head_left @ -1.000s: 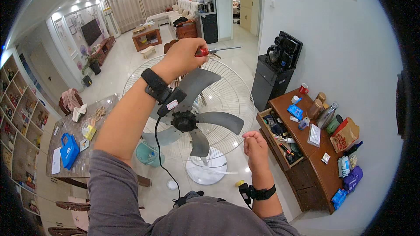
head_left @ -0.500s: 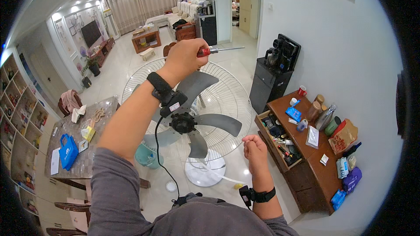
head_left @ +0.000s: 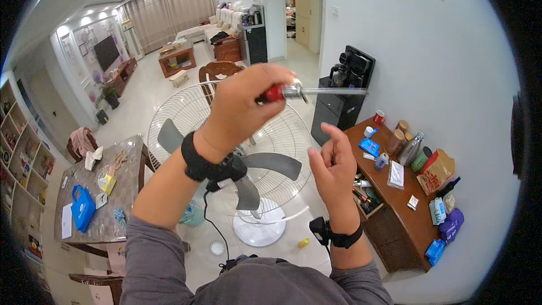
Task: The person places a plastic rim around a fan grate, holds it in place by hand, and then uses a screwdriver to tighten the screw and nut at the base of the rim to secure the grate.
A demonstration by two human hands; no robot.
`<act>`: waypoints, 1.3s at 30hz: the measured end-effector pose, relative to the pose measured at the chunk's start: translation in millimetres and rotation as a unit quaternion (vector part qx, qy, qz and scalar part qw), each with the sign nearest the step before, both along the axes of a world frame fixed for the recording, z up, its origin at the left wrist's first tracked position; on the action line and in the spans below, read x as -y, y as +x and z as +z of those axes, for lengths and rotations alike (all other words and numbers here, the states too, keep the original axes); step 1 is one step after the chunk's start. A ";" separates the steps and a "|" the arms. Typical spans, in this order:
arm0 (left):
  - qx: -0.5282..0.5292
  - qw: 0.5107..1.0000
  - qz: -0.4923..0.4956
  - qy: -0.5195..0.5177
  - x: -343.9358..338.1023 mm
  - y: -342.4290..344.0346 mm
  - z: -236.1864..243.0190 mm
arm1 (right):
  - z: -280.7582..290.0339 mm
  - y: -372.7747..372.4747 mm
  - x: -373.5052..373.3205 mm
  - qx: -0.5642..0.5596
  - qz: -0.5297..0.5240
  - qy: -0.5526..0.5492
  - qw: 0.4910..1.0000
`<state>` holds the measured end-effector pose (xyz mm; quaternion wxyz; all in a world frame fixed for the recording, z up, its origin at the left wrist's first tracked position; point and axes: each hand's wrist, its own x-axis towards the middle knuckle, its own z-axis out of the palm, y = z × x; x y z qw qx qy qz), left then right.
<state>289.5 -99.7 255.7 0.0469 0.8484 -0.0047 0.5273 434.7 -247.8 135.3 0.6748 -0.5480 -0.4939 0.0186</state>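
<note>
My left hand (head_left: 240, 104) is closed round the red handle of a screwdriver (head_left: 333, 91). Its metal shaft points right, roughly level. A small piece sticks out by the metal collar, too small to name. Lower and to the right, my right hand (head_left: 336, 169) holds nothing, thumb and forefinger apart and the other fingers curled. Beneath both hands is a standing fan, its grey blades (head_left: 274, 165) bare in front of a wire rear guard (head_left: 175, 104). My left forearm and wrist strap hide the hub and part of the blades. The fan's round white base (head_left: 259, 231) rests on the floor.
On the right, a brown cabinet (head_left: 389, 203) has a drawer of tools (head_left: 370, 200) pulled out, with jars and packets on top. A dark drinks machine stand (head_left: 336, 107) is behind it. A table (head_left: 132, 158) with a blue bag (head_left: 83, 209) stands left. A yellow object (head_left: 304, 243) lies on the floor.
My left hand and the screwdriver look larger and closer, the shaft now further right. The right hand has risen and its thumb and forefinger have come apart. The whole view has shifted slightly.
</note>
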 end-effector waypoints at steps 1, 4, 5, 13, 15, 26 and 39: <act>-0.019 1.000 -0.019 0.011 8.7 -1.9 -2.7 | 12.7 -5.5 -0.9 -0.002 -0.001 -0.001 1.000; -0.055 0.994 -0.069 0.058 31.0 8.8 -12.3 | 38.4 -7.7 -2.3 0.043 -0.001 0.027 0.999; -0.049 0.993 -0.087 0.066 35.1 12.7 -15.5 | 38.1 -3.3 -4.9 0.077 -0.001 0.066 0.995; -0.040 0.988 -0.145 0.040 63.9 22.1 -30.3 | 36.7 18.3 0.7 0.145 0.071 0.107 0.981; -0.040 0.988 -0.142 0.044 66.2 24.6 -29.0 | 35.7 18.4 1.9 0.133 0.075 0.117 0.981; -0.036 0.993 -0.094 -0.053 72.3 -2.3 -37.7 | 41.2 14.0 -5.6 0.119 0.140 0.131 0.974; 0.254 0.766 0.439 -0.396 24.9 -301.1 -248.4 | 22.1 37.8 -21.5 0.213 -0.171 0.121 0.954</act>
